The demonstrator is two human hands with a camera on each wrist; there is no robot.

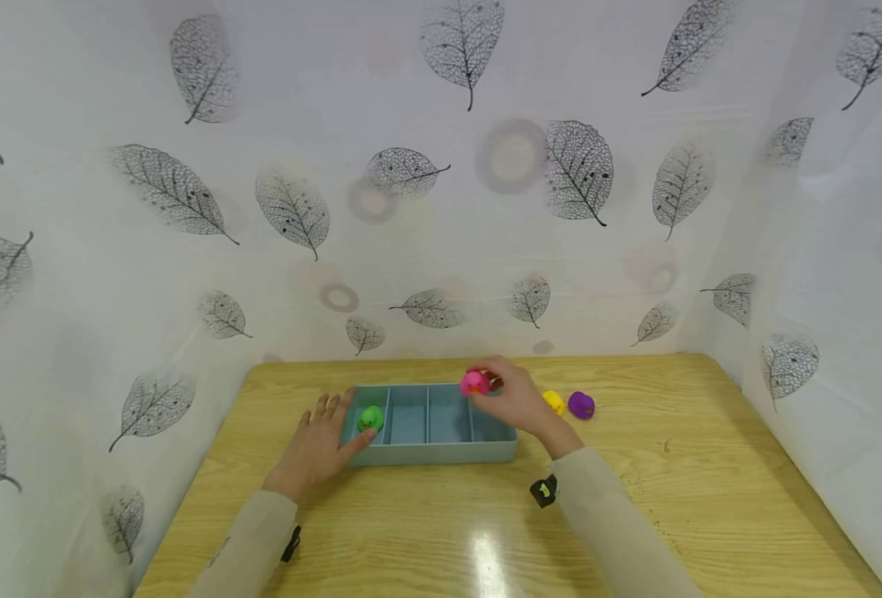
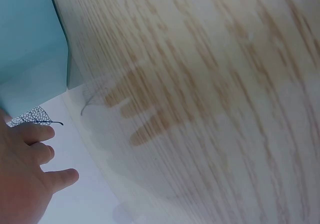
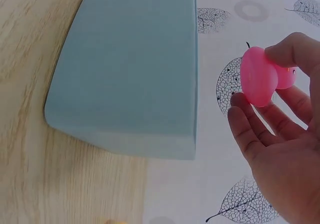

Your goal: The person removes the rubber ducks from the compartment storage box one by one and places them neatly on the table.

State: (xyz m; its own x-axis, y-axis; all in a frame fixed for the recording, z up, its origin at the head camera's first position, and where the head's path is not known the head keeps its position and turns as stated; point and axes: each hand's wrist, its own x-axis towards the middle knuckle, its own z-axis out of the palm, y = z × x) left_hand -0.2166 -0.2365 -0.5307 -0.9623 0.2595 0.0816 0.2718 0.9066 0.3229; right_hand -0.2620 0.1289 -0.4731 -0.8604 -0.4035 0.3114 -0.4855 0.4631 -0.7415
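Note:
A blue-grey divided tray (image 1: 433,455) sits mid-table, and its outer wall (image 3: 130,83) fills the right wrist view. My right hand (image 1: 512,397) pinches a pink toy duck (image 1: 475,383) above the tray's far right compartment; the pink duck (image 3: 260,77) sits between thumb and fingertips. A green duck (image 1: 370,418) lies in the leftmost compartment. My left hand (image 1: 320,442) rests flat on the table with straight fingers against the tray's left end; the left hand (image 2: 25,169) shows beside the tray corner (image 2: 35,43).
A yellow duck (image 1: 555,402) and a purple duck (image 1: 581,404) lie on the wooden table (image 1: 710,482) right of the tray. Leaf-patterned white sheets wall the table at the back and both sides. The two middle compartments hold nothing.

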